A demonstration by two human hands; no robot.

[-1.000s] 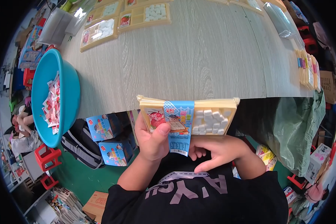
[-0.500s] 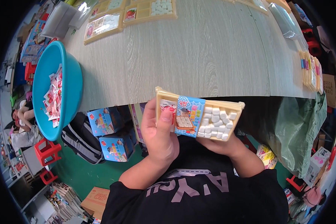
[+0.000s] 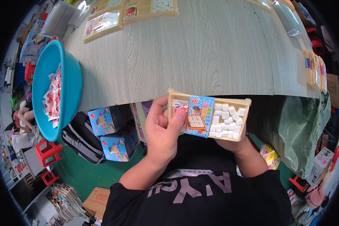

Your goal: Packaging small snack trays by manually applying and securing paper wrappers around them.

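A cream plastic tray (image 3: 229, 101) is held just in front of the near table edge, its face turned up toward me. Around its middle runs a blue printed card sleeve (image 3: 200, 116). White marshmallow-like pieces (image 3: 225, 122) fill the right compartment, and red-and-white sachets (image 3: 179, 105) lie in the left one. My left hand (image 3: 162, 132) is closed on the tray's left end, with the thumb across the front. Under the right end sits my right hand (image 3: 233, 145), holding the tray from behind; its fingers are hidden.
A turquoise basin (image 3: 72, 90) of sachets (image 3: 53, 100) stands at the table's left. Similar trays (image 3: 150, 17) lie at the far left, and sleeved packs (image 3: 315, 73) stand at the right edge. Blue boxes (image 3: 116, 150) sit below, beside a green plastic sheet (image 3: 299, 139).
The tray has moved slightly to the right, with both hands still on it. It faces me a little more flatly, and the white pieces have shifted inside.
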